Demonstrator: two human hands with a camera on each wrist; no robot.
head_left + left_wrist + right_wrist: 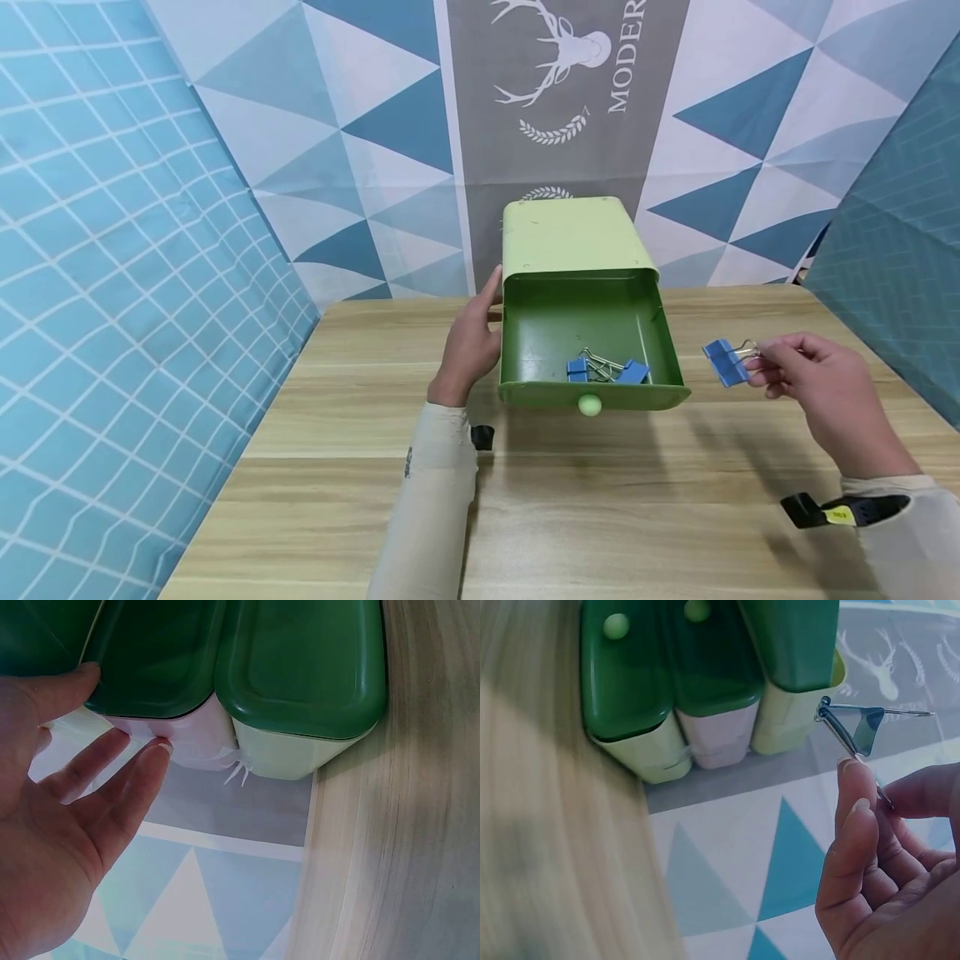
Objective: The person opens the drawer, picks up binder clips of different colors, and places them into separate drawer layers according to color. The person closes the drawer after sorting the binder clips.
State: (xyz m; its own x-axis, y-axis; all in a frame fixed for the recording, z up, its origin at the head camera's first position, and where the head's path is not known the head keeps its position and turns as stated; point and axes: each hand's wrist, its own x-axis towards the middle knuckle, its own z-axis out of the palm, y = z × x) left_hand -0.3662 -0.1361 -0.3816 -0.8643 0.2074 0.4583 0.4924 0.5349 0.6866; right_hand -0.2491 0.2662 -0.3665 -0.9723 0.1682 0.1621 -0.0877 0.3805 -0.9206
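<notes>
A pale green drawer cabinet (573, 237) has its dark green top drawer (540, 397) pulled out, with a round knob (590, 405) in front. Inside, near the drawer front, lie blue binder clips (633, 372) with gold-coloured handles. My left hand (471, 346) rests along the cabinet's left side, fingers extended; in the left wrist view the fingers (131, 795) lie beside the drawer housings. To the right of the drawer, my right hand (832, 392) pinches another blue binder clip (724, 363) by its handle. The right wrist view shows this clip (844, 731) side-on, held up between thumb and fingertips.
Below the open drawer, the right wrist view shows two more dark green drawer fronts (714, 667) in pink and pale green housings. Everything stands on a wood-grain table (352, 492). A patterned cloth (390, 125) hangs behind, and a blue gridded cloth (112, 292) is on the left.
</notes>
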